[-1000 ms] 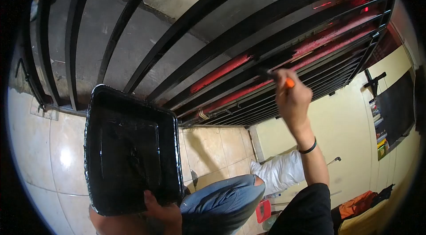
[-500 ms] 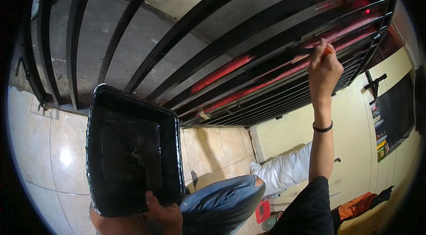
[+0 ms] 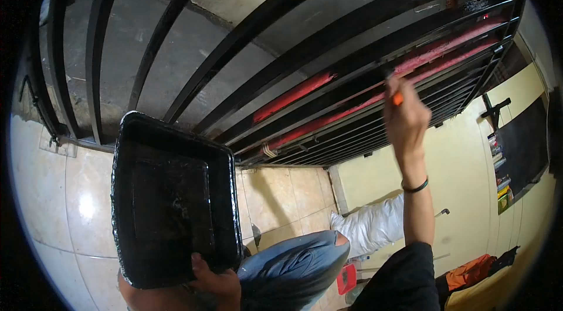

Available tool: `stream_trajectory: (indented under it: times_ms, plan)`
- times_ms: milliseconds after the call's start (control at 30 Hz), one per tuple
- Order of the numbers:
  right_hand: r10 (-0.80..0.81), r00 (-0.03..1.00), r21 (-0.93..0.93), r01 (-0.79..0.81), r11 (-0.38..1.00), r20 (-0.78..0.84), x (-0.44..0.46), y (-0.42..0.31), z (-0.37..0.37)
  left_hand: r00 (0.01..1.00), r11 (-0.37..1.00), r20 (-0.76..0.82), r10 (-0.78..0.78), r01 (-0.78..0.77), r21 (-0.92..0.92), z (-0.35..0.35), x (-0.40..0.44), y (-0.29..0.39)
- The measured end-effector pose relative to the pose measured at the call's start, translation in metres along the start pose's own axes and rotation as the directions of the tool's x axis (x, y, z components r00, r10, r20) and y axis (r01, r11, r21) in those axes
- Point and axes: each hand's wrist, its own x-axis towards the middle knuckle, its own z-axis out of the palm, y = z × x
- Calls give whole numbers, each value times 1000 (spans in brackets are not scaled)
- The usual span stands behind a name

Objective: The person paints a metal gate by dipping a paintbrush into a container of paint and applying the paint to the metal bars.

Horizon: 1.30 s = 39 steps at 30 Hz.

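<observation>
A white sack [image 3: 366,226] lies beyond the knee [image 3: 302,264]; the raised right hand [image 3: 409,118] grips an orange-handled paintbrush [image 3: 397,98] beside red-and-black bars [image 3: 293,98]; the left hand [image 3: 216,283] clasps a black tray [image 3: 170,188].

You seem to be at a home, probably on a porch or entryway, though you cannot be certain which. A black barred gate [image 3: 95,58] stands before you, with rough grey ground [image 3: 176,64] beyond it. On your side you have pale floor tiles [image 3: 88,185], a plain cream wall [image 3: 460,158], a stuffed white sack [image 3: 366,226] and some orange cloth [image 3: 472,273].
</observation>
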Motion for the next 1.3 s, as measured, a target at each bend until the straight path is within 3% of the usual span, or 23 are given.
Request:
stream_trajectory:
  times_ms: [100, 167, 200, 233, 300, 333, 367, 400, 433, 467, 500, 533, 600, 633, 733, 833, 900, 933, 1000, 1100, 1200, 1267, 1300]
  plan:
    - [124, 990, 173, -133, 976, 60, -10, -24, -8, 990, 994, -92, 106, -102, 42, 7, 2, -5]
    - [228, 973, 47, -229, 972, 32, -5, 16, -14, 991, 995, -106, 84, -77, 66, 7, -2, -5]
    - [311, 948, 121, -302, 946, -62, 0, 35, -14, 991, 995, -106, 77, -70, 73, 7, -6, -4]
    - [351, 931, 38, -349, 936, -98, 8, 48, -20, 922, 848, -22, -387, 346, -402, 11, -14, 0]
    - [422, 899, -103, -434, 895, -118, 25, 49, -39, 678, 340, 257, -688, 614, -712, 15, -19, 1]
    - [424, 898, -109, -436, 893, -119, 25, 50, -40, 905, 810, 35, -425, 397, -432, 14, -16, -6]
    - [205, 970, -106, -220, 970, -132, 27, 51, -38, 973, 947, 4, -229, 224, -232, 11, -16, -9]
    - [-25, 989, -103, 10, 995, -145, 27, 49, -37, 999, 1000, -27, -24, 24, -17, 8, -14, -12]
    - [-116, 993, -105, 115, 988, -2, 18, 44, -30, 1000, 998, -29, 6, -5, 58, 7, -12, -12]
    - [-102, 986, -91, 115, 989, 134, 4, 35, -17, 999, 995, -30, 20, -17, 95, 5, -9, -10]
    - [-199, 959, -68, 217, 974, 202, -1, 16, -13, 999, 991, -31, 34, -29, 133, 2, -6, -8]
    - [-189, 959, -43, 202, 978, 209, -11, 0, -6, 999, 996, 37, -32, 29, 89, -4, -3, -3]
    - [19, 972, 241, -78, 967, 236, -19, -31, -10, 989, 994, 113, -98, 91, 62, -7, -3, -5]
    - [147, 948, 340, -243, 908, 282, -25, -39, -9, 996, 996, 61, -63, 59, 63, -3, -6, -9]
    - [130, 989, 225, -142, 964, 65, -43, -20, 2, 999, 995, 33, -3, 0, 100, -14, -2, -9]
    - [359, 931, 108, -351, 930, -66, -45, -29, -13, 999, 987, 33, 19, -24, 160, -23, 8, -6]
    - [123, 992, 67, -120, 990, -40, -56, -45, 1, 1000, 981, 10, 28, -29, 192, -21, 9, -4]
    - [16, 1000, 81, -18, 997, 15, -72, -58, 17, 969, 962, -79, -234, 219, -164, -13, 5, -2]
    - [0, 983, 38, -7, 999, 186, -105, -101, 41, 860, 772, -83, -503, 405, -490, -8, -8, -9]
    - [-7, 977, 310, -61, 949, 213, -139, -162, 74, 691, 628, -64, -720, 609, -485, -18, -24, -24]
    - [6, 955, 383, -124, 915, 296, -152, -205, 94, 699, 650, -80, -710, 609, -455, -33, 20, -2]
    - [106, 962, 521, -226, 823, 251, -151, -209, 103, 697, 658, -95, -711, 610, -442, -36, 33, 4]
    - [152, 969, 506, -232, 831, 195, -152, -195, 104, 693, 659, -103, -713, 614, -435, -37, 34, 2]
